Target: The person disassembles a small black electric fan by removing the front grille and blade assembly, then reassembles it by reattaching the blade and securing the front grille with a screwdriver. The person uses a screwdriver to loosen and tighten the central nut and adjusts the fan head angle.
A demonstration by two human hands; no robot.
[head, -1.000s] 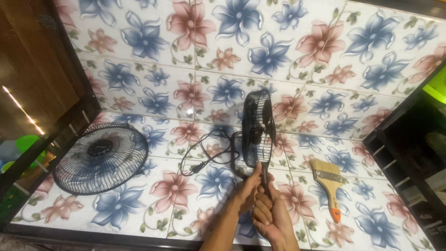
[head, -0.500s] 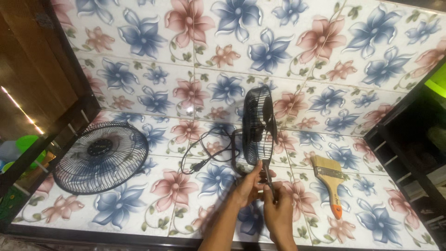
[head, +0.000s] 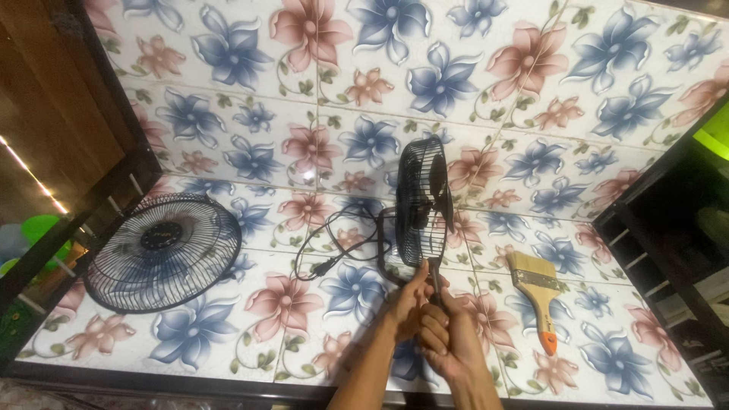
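Tiles printed with blue and pink flowers cover the floor (head: 228,357) and far wall. Nearest, the left hand (head: 406,304) and right hand (head: 448,342) are both closed on the lower rim of the upright black fan (head: 424,205). Right lies a paintbrush (head: 538,296); left, a loose fan guard (head: 163,250).

fan (head: 424,201) base hidden behind hands (head: 433,326), forearms cut off below, grip perhaps overlapping

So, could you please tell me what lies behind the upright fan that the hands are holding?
Behind the upright fan, a black power cord with its plug loops across the flowered tile floor. The fan's rear side and motor are mostly hidden by its grille.
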